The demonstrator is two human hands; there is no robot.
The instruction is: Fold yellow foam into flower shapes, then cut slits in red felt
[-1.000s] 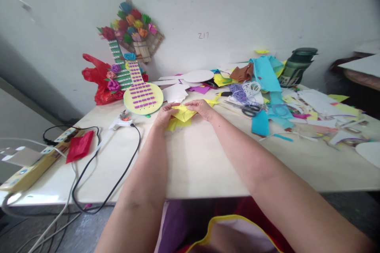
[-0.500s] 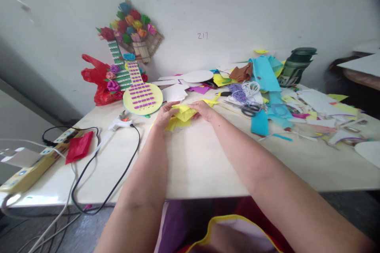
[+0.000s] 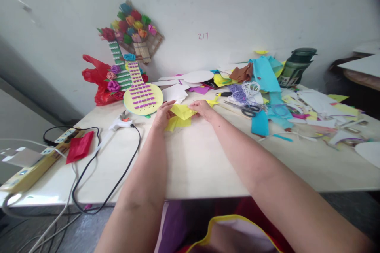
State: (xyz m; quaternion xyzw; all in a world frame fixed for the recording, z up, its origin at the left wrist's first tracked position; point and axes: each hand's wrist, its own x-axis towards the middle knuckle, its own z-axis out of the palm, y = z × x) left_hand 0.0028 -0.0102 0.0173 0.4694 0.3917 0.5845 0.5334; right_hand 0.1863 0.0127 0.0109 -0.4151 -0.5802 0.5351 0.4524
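Between my two hands, a piece of yellow crepe paper (image 3: 183, 112) is held above the table. My left hand (image 3: 164, 115) pinches its left edge, and my right hand (image 3: 203, 110) grips its right edge. More yellow paper (image 3: 177, 123) lies beneath, near my left fingers. To the left of my left hand rests a pale yellow guitar-shaped craft (image 3: 143, 99) with purple strips. White paper pieces (image 3: 175, 93) lie just behind my hands.
A white glue gun (image 3: 120, 123) with a black cord, a red packet (image 3: 79, 147) and a yellow power strip (image 3: 32, 170) are at left. Scissors (image 3: 249, 110), string (image 3: 239, 91), blue paper (image 3: 265, 73), scraps and a green bottle (image 3: 297, 67) stand or lie at right.
The yellow paper between my hands looks flatter and more spread out. My hands have shifted only slightly, with fingers still on its edges.
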